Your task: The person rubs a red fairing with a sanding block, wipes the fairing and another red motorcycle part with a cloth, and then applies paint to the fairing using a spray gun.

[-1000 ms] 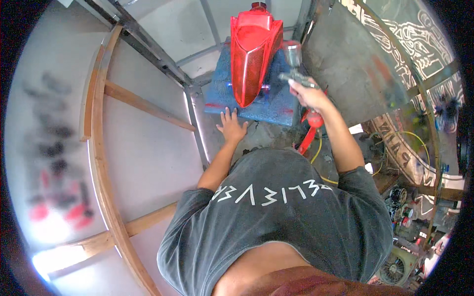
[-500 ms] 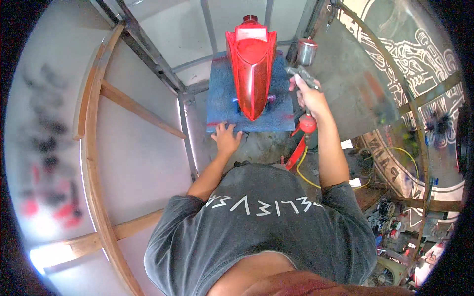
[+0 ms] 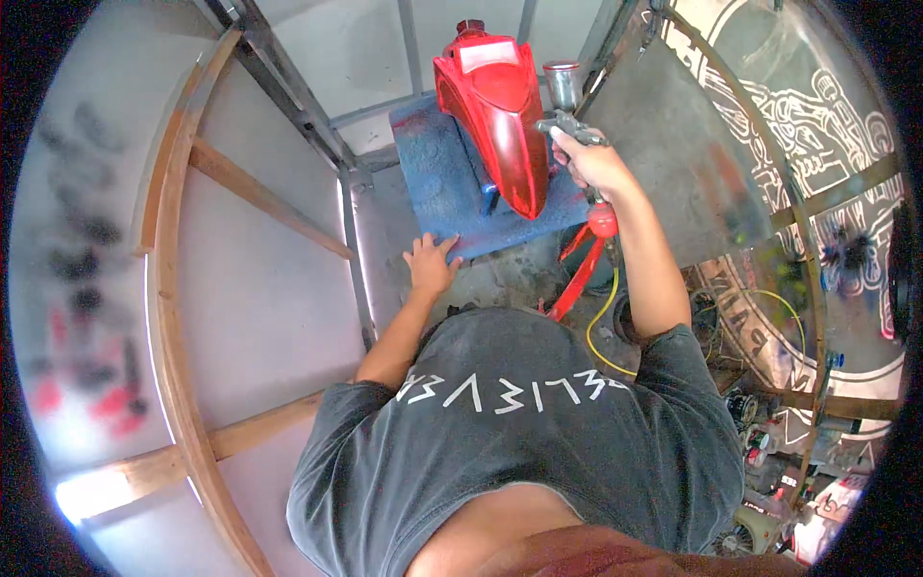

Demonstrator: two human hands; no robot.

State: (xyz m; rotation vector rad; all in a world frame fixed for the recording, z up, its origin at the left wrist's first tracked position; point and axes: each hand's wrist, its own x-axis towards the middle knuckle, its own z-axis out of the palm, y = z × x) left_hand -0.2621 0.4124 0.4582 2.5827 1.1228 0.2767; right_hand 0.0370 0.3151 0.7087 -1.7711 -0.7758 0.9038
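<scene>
A glossy red fender-like motorcycle panel (image 3: 495, 106), its narrow tip toward me, stands raised over a blue board (image 3: 433, 163). My left hand (image 3: 430, 264) has its fingers spread on the board's near left corner. In my right hand (image 3: 596, 163) is a spray gun (image 3: 569, 125), its nozzle end close to the panel's right side. A metal paint cup (image 3: 562, 85) sits above the gun, and a red round fitting (image 3: 603, 220) hangs below its handle. Whether the trigger is pulled cannot be made out.
Pale wall sheets with a wooden frame (image 3: 178, 317) rise at the left. A yellow hose (image 3: 601, 332) trails down beside my right arm, near a red strip-like part (image 3: 580, 284). Painted dark panels (image 3: 808, 135) and cluttered machine parts (image 3: 760, 471) are at the right.
The board and the red panel have turned counterclockwise, the panel's tip swinging right. My right hand has brought the spray gun slightly left and farther away, closer to the panel. My left hand shifted slightly left.
</scene>
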